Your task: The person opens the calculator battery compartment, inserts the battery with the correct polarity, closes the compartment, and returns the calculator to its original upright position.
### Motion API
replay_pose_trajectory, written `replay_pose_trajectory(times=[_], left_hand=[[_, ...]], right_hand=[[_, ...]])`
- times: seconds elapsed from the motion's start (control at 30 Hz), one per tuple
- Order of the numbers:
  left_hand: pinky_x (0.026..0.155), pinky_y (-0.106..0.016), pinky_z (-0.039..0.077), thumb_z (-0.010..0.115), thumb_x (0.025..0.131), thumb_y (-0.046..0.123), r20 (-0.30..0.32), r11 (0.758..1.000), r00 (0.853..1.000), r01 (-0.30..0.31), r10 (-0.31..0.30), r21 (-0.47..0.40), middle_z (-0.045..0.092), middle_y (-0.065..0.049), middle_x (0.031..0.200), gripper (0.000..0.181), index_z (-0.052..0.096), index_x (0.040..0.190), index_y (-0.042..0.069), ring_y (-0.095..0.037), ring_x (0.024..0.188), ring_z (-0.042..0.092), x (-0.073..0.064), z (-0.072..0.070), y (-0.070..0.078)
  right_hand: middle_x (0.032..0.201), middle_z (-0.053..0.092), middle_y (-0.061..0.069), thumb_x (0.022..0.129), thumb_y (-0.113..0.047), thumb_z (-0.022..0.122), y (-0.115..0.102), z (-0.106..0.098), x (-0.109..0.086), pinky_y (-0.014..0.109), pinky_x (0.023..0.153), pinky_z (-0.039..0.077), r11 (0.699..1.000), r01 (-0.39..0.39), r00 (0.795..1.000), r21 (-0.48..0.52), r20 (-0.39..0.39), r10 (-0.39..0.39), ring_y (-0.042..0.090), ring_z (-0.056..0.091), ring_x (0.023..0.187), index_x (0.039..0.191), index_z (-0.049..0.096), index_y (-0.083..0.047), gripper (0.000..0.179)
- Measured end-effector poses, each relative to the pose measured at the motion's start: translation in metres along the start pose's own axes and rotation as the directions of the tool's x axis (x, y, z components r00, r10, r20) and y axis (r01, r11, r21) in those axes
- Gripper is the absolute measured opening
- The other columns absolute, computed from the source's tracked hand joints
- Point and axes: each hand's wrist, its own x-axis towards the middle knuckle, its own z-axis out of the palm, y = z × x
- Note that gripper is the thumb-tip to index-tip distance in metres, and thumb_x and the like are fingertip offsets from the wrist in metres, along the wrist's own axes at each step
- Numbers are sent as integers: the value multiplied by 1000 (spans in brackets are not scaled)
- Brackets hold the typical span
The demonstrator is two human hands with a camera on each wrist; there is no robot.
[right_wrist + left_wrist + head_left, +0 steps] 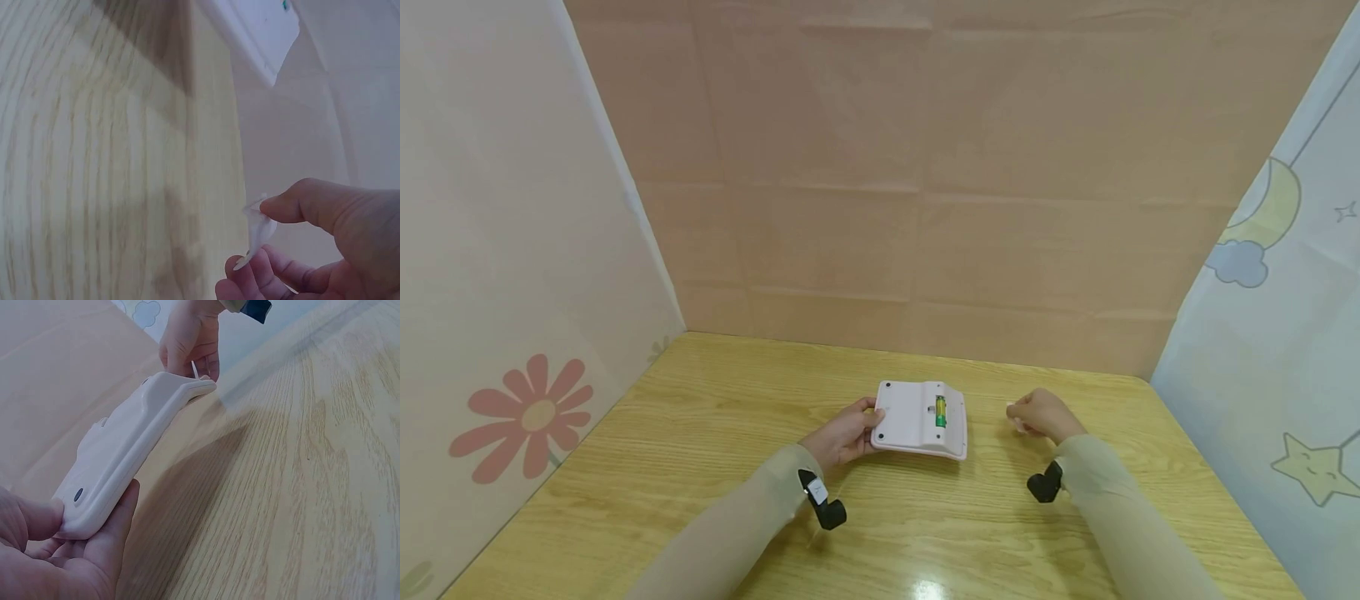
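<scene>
My left hand [844,433] grips the left edge of a white flat device [906,417] shaped like a desk calculator, thumb on its back and fingers underneath. Its back faces up, with dark round feet at the corners and a raised band. In that band an uncovered battery compartment shows a green-and-yellow battery [941,412]. The left wrist view has the device tilted above the table, its shadow below. To its right, apart from it, my right hand [1043,414] pinches a small, thin white plastic cover [255,234] between thumb and fingers. The device's front is hidden.
A wood-grain table [737,392] lies under both hands. Behind it hangs a creased tan cloth [910,208]. Patterned pale sheets stand at the sides, with a red flower [538,414] on the left and a star [1315,471] on the right.
</scene>
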Motion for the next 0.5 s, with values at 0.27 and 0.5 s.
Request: replay_pose_trajectory(times=[0.27, 0.5], left_hand=[[67, -28, 55, 39, 105, 15, 0, 1000, 1000, 4, -4, -5, 66, -10, 108, 30, 42, 135, 10, -15, 85, 67, 0, 0, 0], [67, -28, 55, 39, 105, 15, 9, 1000, 1000, 2, -2, 2, 66, -10, 107, 30, 41, 134, 10, -15, 84, 67, 0, 0, 0]], right_hand=[[100, 63, 12, 93, -18, 56, -25, 2, -8, 34, 74, 55, 999, -1, 1000, 36, -1, 1, 16, 59, 77, 102, 64, 5, 26], [119, 59, 20, 94, -19, 58, -45, 7, -14, 35, 80, 56, 997, 15, 1000, 81, 11, -16, 22, 61, 92, 113, 60, 7, 32]])
